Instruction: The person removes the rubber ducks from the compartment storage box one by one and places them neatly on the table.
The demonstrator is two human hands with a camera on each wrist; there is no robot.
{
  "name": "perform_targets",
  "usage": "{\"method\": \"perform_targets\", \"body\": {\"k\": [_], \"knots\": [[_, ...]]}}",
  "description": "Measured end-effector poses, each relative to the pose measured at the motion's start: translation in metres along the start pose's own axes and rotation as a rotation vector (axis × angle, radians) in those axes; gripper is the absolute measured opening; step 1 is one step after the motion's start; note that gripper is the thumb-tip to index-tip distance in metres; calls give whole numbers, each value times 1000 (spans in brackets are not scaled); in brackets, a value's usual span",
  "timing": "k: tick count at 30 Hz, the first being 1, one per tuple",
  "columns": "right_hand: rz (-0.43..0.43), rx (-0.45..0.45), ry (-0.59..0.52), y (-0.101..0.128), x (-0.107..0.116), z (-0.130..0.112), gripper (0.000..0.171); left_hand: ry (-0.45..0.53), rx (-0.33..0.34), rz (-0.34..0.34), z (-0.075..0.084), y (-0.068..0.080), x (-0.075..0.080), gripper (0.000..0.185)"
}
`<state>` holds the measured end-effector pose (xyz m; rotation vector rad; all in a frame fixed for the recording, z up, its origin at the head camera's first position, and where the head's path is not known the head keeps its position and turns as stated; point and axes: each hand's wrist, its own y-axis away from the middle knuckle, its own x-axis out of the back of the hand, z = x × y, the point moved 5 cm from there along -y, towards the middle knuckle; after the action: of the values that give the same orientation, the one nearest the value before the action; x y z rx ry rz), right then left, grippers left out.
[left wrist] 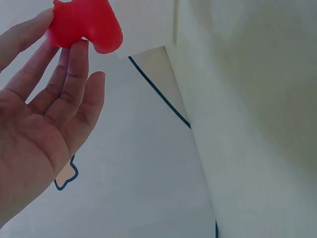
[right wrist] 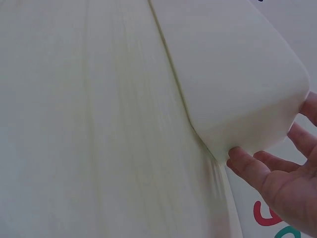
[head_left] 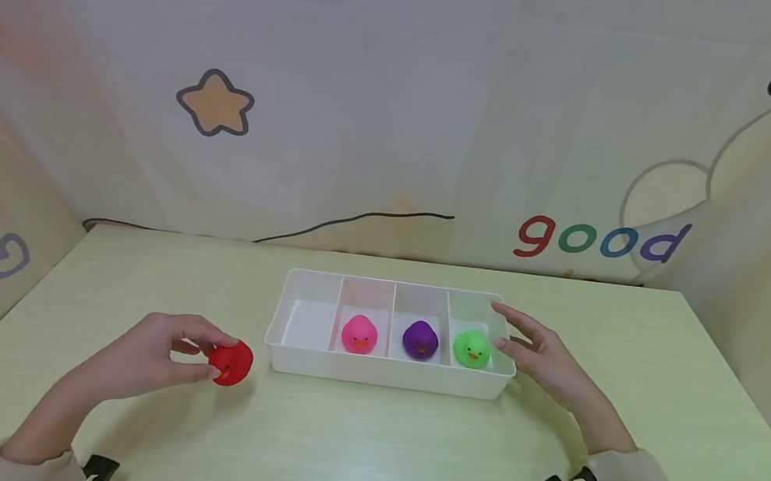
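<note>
Head view — left hand (head_left: 148,353) pinches red duck (head_left: 231,363) | right hand (head_left: 546,355) spread at tray (head_left: 386,372) | wall: "good"

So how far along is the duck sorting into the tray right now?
Three of the four compartments in the white tray are filled: pink duck, purple duck, green duck, one each. In hand: the left hand pinches the red duck just off the tray's left end, while the right hand rests open against its right end. Left: the leftmost compartment holds nothing, and the red duck looks bound for it.
</note>
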<state>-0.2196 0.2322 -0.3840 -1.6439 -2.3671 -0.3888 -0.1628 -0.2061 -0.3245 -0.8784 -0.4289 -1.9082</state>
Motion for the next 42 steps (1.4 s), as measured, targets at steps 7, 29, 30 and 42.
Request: {"method": "perform_targets", "body": {"k": [7,29,30,42], "knots": [[-3,1,-6,0,-1,-3,60,75,-52,-49,-5,3,-12,30],[15,-25,-1,2,-1,-2,60,83,77,-148,-25,-11,-31,29],[15,-25,-4,2,-1,-2,60,82,82,-150,-26,-11,-31,29],[9,-18,-18,3,-1,-4,60,121,110,-179,-26,-15,-34,31]]}}
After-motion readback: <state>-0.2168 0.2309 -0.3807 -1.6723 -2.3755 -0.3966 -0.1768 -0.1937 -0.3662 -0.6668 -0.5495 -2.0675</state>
